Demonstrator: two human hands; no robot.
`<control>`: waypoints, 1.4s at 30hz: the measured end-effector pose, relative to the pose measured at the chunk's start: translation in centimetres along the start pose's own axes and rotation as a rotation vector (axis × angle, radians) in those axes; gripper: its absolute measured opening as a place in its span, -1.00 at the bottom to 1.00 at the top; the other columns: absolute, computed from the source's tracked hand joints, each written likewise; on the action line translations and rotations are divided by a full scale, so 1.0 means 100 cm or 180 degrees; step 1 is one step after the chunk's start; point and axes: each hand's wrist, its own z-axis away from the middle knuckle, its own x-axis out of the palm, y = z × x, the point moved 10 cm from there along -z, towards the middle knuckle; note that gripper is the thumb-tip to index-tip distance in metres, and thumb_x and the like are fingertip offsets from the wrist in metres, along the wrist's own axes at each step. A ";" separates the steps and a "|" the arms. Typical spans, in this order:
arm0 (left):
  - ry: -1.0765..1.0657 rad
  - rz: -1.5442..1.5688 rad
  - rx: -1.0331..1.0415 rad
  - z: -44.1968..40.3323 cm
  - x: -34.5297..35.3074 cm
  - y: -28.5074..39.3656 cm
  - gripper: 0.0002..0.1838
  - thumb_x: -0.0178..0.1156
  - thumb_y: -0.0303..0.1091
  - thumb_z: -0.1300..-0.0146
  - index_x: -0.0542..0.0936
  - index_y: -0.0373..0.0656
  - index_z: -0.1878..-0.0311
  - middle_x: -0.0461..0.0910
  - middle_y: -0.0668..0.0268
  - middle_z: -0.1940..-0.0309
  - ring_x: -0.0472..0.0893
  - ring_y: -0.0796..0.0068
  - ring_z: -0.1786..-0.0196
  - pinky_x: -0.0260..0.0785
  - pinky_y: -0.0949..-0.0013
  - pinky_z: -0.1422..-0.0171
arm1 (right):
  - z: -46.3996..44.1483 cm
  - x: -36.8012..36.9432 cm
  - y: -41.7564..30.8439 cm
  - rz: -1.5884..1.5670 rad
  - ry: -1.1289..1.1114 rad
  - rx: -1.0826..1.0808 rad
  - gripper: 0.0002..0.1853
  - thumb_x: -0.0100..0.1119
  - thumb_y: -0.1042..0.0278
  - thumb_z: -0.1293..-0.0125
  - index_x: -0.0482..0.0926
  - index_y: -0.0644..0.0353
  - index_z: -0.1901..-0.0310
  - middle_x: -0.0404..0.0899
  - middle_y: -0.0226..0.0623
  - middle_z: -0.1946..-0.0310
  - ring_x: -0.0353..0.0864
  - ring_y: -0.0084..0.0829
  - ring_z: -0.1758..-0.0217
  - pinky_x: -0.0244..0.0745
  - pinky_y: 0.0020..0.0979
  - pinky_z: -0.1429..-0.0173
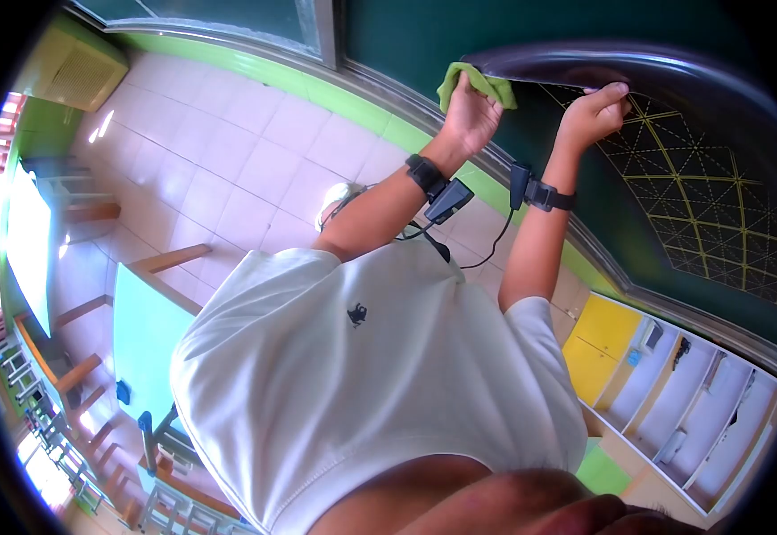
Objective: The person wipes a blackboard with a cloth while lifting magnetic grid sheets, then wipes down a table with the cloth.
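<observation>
My left hand (475, 118) is closed on a green cloth (462, 78) near the left tip of a large dark curved sheet (576, 62). The cloth sits in front of a dark green board (406, 36). My right hand (592, 116) has its fingers closed round the lower edge of that sheet. Below the edge, a black surface with a yellow grid of solid and dashed lines (719, 196) shows. Both wrists wear black straps with small boxes, and a cable runs from them.
An open white shelf unit (705, 410) with yellow doors (598, 343) stands at the lower right. At left are a pale blue table (143, 334), stools and more tables. A yellowish box-shaped unit (72, 71) is at the upper left, beside the tiled floor (228, 134).
</observation>
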 end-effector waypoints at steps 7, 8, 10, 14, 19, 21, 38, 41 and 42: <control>0.0044 -0.0163 -0.0137 0.005 0.004 -0.006 -0.73 0.00 -0.16 -0.51 0.50 -0.17 0.01 0.64 0.30 0.07 0.65 0.39 -0.01 0.58 0.31 -0.15 | -0.001 0.001 -0.002 0.0004 0.0015 -0.0098 -0.33 -0.32 0.04 -0.59 0.42 0.26 0.67 0.48 -0.26 0.72 0.36 -0.15 0.33 0.29 -0.10 0.19; 0.0055 -0.0509 0.0023 0.004 0.005 -0.007 -0.77 0.04 -0.20 -0.49 0.50 -0.17 0.06 0.64 0.30 0.11 0.65 0.40 0.02 0.58 0.34 -0.14 | 0.000 0.002 -0.001 -0.0019 0.0003 -0.0112 -0.33 -0.32 0.04 -0.59 0.42 0.26 0.67 0.49 -0.26 0.71 0.36 -0.14 0.34 0.29 -0.10 0.19; -0.0033 -0.0663 0.0090 0.002 0.013 -0.010 -0.79 0.06 -0.22 -0.48 0.50 -0.17 0.05 0.64 0.31 0.11 0.66 0.42 0.03 0.58 0.35 -0.14 | 0.000 0.002 -0.004 -0.0035 -0.0014 -0.0123 -0.33 -0.32 0.05 -0.59 0.43 0.26 0.67 0.49 -0.26 0.70 0.37 -0.13 0.35 0.29 -0.10 0.19; -0.0046 -0.0699 0.0184 0.000 0.021 -0.004 -0.81 0.03 -0.27 -0.49 0.51 -0.15 0.00 0.65 0.33 0.08 0.65 0.45 0.05 0.57 0.36 -0.11 | 0.001 0.003 -0.013 0.0140 -0.0072 -0.0265 -0.34 -0.30 0.05 -0.58 0.47 0.30 0.64 0.52 -0.22 0.67 0.40 -0.13 0.33 0.31 -0.09 0.18; -0.0207 -0.0580 0.0130 -0.003 0.034 0.007 -0.64 -0.18 -0.12 -0.54 0.50 -0.13 -0.07 0.64 0.32 0.04 0.64 0.38 -0.02 0.56 0.30 -0.10 | 0.004 0.008 -0.014 0.0174 -0.0177 -0.0314 -0.35 -0.30 0.06 -0.58 0.50 0.34 0.60 0.56 -0.18 0.63 0.44 -0.12 0.29 0.34 -0.09 0.14; -0.0188 -0.0483 0.0060 -0.008 0.029 0.008 -0.52 -0.29 0.04 -0.55 0.48 -0.11 -0.12 0.63 0.32 0.00 0.63 0.37 -0.04 0.55 0.31 -0.11 | 0.006 0.011 -0.008 0.0153 -0.0207 -0.0165 -0.34 -0.30 0.06 -0.58 0.51 0.34 0.60 0.56 -0.19 0.62 0.44 -0.14 0.28 0.34 -0.12 0.13; 0.0271 -0.1501 0.0628 -0.015 0.034 0.040 -0.78 0.01 -0.21 -0.51 0.49 -0.12 -0.04 0.59 0.33 0.06 0.61 0.43 0.03 0.51 0.27 -0.06 | 0.006 0.004 -0.017 -0.0125 0.0080 -0.0379 -0.47 -0.22 0.15 -0.57 0.50 0.46 0.41 0.51 0.05 0.45 0.43 0.01 0.30 0.31 -0.07 0.10; 0.0320 -0.1477 0.0608 -0.012 0.030 0.025 -0.80 0.04 -0.29 -0.49 0.48 -0.17 -0.04 0.60 0.30 0.08 0.64 0.42 0.07 0.54 0.28 -0.07 | 0.005 0.006 -0.013 -0.0149 0.0068 -0.0310 -0.45 -0.21 0.12 -0.58 0.48 0.50 0.39 0.48 0.07 0.44 0.42 -0.02 0.30 0.32 -0.09 0.10; 0.0174 -0.1888 0.0518 -0.011 0.034 0.015 -0.82 0.07 -0.34 -0.47 0.48 -0.18 -0.04 0.60 0.31 0.08 0.64 0.42 0.07 0.53 0.27 -0.07 | 0.006 0.007 -0.011 -0.0176 0.0060 -0.0292 -0.45 -0.20 0.12 -0.57 0.49 0.51 0.37 0.49 0.08 0.43 0.43 -0.02 0.30 0.32 -0.08 0.11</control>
